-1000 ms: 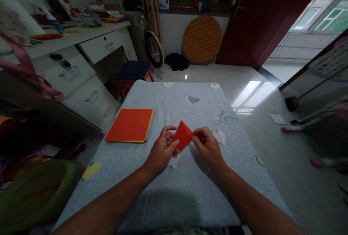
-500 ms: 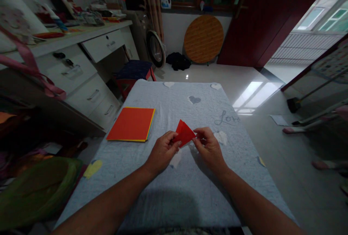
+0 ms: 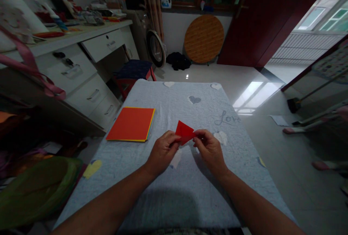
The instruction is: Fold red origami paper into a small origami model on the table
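Note:
A small folded piece of red paper (image 3: 185,132) is held between both hands, just above the cloth-covered table (image 3: 201,191). My left hand (image 3: 164,149) pinches its left, lower corner between thumb and fingers. With thumb and fingertips closed, my right hand (image 3: 210,148) grips the pointed right corner. The paper shows a roughly triangular face with its top corner pointing up and away. Left of my hands lies a stack of coloured paper (image 3: 132,124), orange-red on top, with yellow and blue edges showing underneath.
A dark-topped stool (image 3: 133,69) stands beyond the table's far left corner, near a white desk (image 3: 81,79) with drawers. At lower left is a green mesh basket (image 3: 35,191). A round wooden board (image 3: 204,39) leans against the far wall.
Two separate points showed at the top of the red paper; now a single corner shows there. The paper has turned slightly, while both hands stay in nearly the same place.

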